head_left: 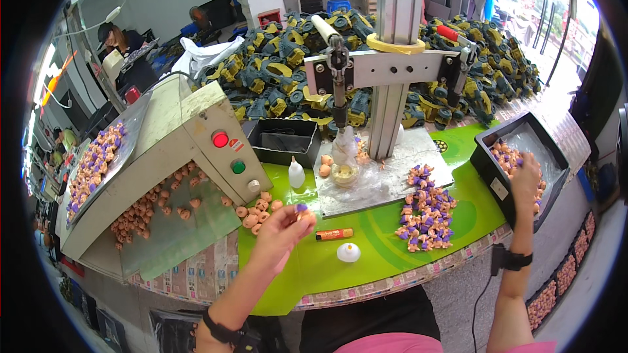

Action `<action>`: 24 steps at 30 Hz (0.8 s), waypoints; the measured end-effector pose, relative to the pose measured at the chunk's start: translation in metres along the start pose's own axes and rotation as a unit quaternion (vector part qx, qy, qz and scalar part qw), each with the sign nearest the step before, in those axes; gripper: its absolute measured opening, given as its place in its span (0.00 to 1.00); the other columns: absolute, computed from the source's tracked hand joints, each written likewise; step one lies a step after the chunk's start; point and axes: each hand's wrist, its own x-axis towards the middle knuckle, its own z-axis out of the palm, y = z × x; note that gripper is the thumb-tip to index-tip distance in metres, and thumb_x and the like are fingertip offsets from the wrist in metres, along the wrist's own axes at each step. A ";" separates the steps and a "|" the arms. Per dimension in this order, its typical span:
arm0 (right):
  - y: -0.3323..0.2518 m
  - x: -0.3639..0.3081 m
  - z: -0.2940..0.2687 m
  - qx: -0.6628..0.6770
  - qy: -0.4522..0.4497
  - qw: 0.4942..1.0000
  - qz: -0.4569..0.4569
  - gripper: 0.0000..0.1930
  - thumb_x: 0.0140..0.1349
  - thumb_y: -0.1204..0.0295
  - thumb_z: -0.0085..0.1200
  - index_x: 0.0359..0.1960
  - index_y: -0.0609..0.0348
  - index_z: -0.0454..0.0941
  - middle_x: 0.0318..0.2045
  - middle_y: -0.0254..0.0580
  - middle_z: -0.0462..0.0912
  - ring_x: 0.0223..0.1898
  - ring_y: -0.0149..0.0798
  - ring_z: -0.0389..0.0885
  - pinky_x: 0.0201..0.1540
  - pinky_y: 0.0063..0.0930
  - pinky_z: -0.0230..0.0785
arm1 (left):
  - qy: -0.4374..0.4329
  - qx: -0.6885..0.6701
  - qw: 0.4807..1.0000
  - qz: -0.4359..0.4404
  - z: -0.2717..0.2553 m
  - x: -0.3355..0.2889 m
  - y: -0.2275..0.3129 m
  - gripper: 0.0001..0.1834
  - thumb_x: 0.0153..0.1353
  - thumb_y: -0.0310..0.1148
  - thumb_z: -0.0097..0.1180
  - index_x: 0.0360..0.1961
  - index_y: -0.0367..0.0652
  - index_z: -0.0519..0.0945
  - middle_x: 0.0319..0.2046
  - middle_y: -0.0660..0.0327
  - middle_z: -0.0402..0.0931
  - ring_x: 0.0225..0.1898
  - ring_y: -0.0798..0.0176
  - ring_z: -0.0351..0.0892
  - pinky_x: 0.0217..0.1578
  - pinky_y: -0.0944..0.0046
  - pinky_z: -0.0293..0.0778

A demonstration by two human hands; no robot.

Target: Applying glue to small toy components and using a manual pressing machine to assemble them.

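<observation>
My left hand (pixel 280 236) pinches a small flesh-coloured toy piece with a purple part (pixel 301 208), held above the green mat (pixel 281 287). My right hand (pixel 525 180) reaches into a black bin (pixel 495 191) at the right, its fingers curled over small flesh-and-purple toy figures (pixel 507 155); anything in its grip is hidden. Between the hands lies a heap of similar flesh-and-purple figures (pixel 426 212). Beside my left hand are loose flesh-coloured doll heads (pixel 251 220), an orange tube (pixel 334 235) and a squat white bottle (pixel 348 252).
A metal press (pixel 391 68) stands mid-table, plastic-wrapped below its plunger. At left, a beige machine (pixel 190 117) has red and green buttons, with heads beneath. A white squeeze bottle (pixel 296 174) and black tray (pixel 284 140) stand behind. Dark-and-yellow toy vehicles (pixel 275 68) pile up beyond.
</observation>
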 end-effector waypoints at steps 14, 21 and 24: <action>-0.173 -0.011 -0.065 0.265 -0.163 0.917 -0.250 0.15 0.55 0.76 0.58 0.45 0.65 0.79 0.47 0.51 0.80 0.51 0.51 0.76 0.55 0.38 0.67 | 0.072 0.312 0.913 0.253 0.040 0.139 -0.066 0.12 0.53 0.32 0.67 0.38 0.41 0.81 0.44 0.67 0.66 0.38 0.73 0.71 0.37 0.70 0.71; -0.325 0.032 -0.080 0.410 0.087 0.824 -0.381 0.21 0.58 0.70 0.58 0.52 0.66 0.73 0.44 0.53 0.80 0.47 0.53 0.77 0.51 0.42 0.67 | 0.092 0.398 0.838 0.363 0.043 0.140 -0.074 0.12 0.52 0.28 0.66 0.37 0.38 0.79 0.44 0.63 0.68 0.40 0.69 0.72 0.30 0.73 0.74; -0.378 0.059 -0.074 0.442 -0.004 0.845 -0.300 0.30 0.56 0.64 0.61 0.57 0.69 0.68 0.44 0.57 0.80 0.47 0.53 0.77 0.53 0.42 0.66 | 0.098 0.402 0.824 0.388 0.035 0.141 -0.076 0.12 0.51 0.27 0.66 0.36 0.38 0.79 0.44 0.62 0.69 0.41 0.67 0.73 0.31 0.71 0.75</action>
